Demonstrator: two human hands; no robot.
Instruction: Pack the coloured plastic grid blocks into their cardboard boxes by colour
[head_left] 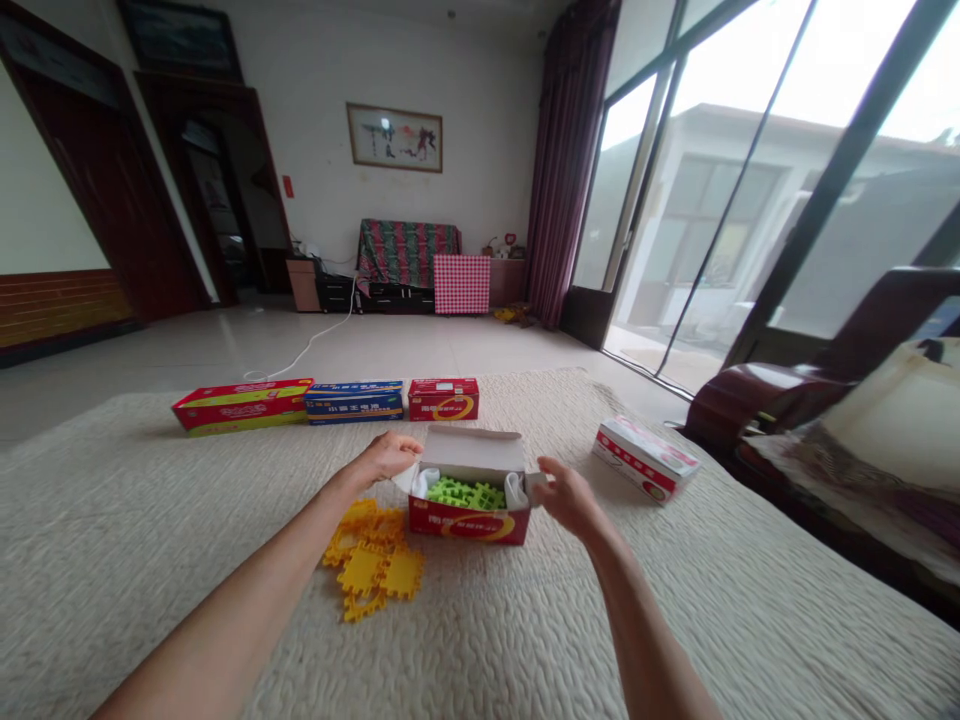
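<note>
Straight ahead on the quilted cover stands a red cardboard box [469, 527], its lid [474, 449] raised at the back. Inside lie green plastic interlocking pieces [465, 493], with white wrapping [516, 489] at both ends. My left hand [391, 456] pinches the box's left side flap [406, 478]. At the opposite end, the fingers of my right hand [562, 492] are closed on the right side flap [537, 488]. Several yellow interlocking pieces [375, 560] lie in a loose pile left of the box, close to my left forearm.
Behind the open box, a red and yellow-green box [244, 405], a blue box [354, 403] and another red box [443, 400] stand in a row. A white and red box [645, 458] sits to the right, near a dark wooden armrest [739, 400]. The quilted cover [525, 640] lies beneath everything.
</note>
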